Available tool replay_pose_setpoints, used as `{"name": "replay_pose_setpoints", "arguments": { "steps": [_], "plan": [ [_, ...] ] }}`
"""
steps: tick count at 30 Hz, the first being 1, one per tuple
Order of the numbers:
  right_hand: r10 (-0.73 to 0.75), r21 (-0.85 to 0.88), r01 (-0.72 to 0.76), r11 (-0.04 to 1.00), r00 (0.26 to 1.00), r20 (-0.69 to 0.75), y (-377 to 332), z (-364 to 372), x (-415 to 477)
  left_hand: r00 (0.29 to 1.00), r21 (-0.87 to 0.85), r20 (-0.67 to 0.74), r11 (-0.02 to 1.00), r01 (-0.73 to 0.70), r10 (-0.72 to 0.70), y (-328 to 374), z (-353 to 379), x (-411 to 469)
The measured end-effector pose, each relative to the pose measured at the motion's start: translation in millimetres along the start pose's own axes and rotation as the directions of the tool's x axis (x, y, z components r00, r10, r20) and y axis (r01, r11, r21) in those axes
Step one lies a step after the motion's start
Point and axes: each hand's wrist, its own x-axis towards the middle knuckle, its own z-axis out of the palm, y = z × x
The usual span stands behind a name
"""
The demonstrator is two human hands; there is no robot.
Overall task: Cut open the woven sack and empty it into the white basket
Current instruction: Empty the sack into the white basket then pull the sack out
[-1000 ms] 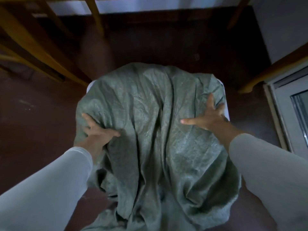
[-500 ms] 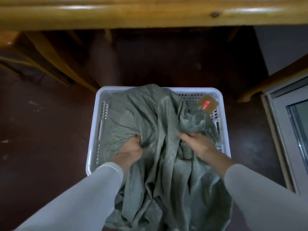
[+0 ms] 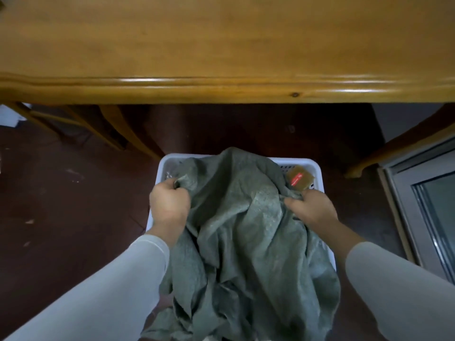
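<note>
Looks like the emptying step. The sack is limp and draped over the basket, spilling past the 6 o'clock rim toward the person. The basket sits on a dark floor, just off the table edge at 12 o'clock.

The cut isn't visible and the sack mouth is buried in folds, so I can't tell which end is open.

- Left hand: fist curled round a bunch of sack at the basket's 10 o'clock corner.
- Right hand: fingers closed on a fold at 2 o'clock, thumb on top.
- 1 brown packet with a red label lies in the basket's 1 o'clock corner, just beside the right hand and clear of the cloth.

The rest of the basket interior is covered, so I can't tell how much has come out.

My read is that most of the load is out, since the fabric shows no bulges.

Next move:
- Lift both grips straight up with the mouth held over the basket.
- Shake, and watch that nothing drops past the 6 o'clock rim where the cloth overhangs.
- Pull the sack clear and check inside.
</note>
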Motion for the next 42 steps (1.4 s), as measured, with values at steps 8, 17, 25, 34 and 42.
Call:
{"name": "replay_pose_setpoints", "arguments": {
  "steps": [8, 17, 25, 34, 42],
  "plan": [
    [0.003, 0.256, 0.064, 0.965, 0.967, -0.254, -23.1, -26.1, -21.6, 0.998, -0.296, -0.013, 0.953, -0.070, 0.069, 38.5, -10.6, -4.5],
    [0.093, 0.269, -0.015, 0.963, 0.955, -0.280, 6.7, 19.3, 4.4, 0.984, -0.073, 0.155, 0.995, -0.074, 0.085, 1.1, 7.7, -7.4],
    [-0.212, -0.076, 0.205, 0.976, 0.972, -0.102, 4.0, 74.8, 40.3, 0.886, 0.564, 0.460, 0.787, -0.250, -0.049, -77.3, 44.3, 21.8],
    [-0.121, -0.406, 0.269, 0.873, 0.927, 0.354, 37.8, 160.5, 88.8, 0.718, 0.664, 0.661, 0.617, -0.424, -0.218, -148.2, 97.9, 51.8],
    [-0.219, -0.405, 0.300, 0.864, 0.947, 0.234, 68.6, 166.7, 71.8, 0.827, 0.621, 0.561, 0.683, -0.384, -0.046, -181.9, 102.3, 44.5]
  ]
}}
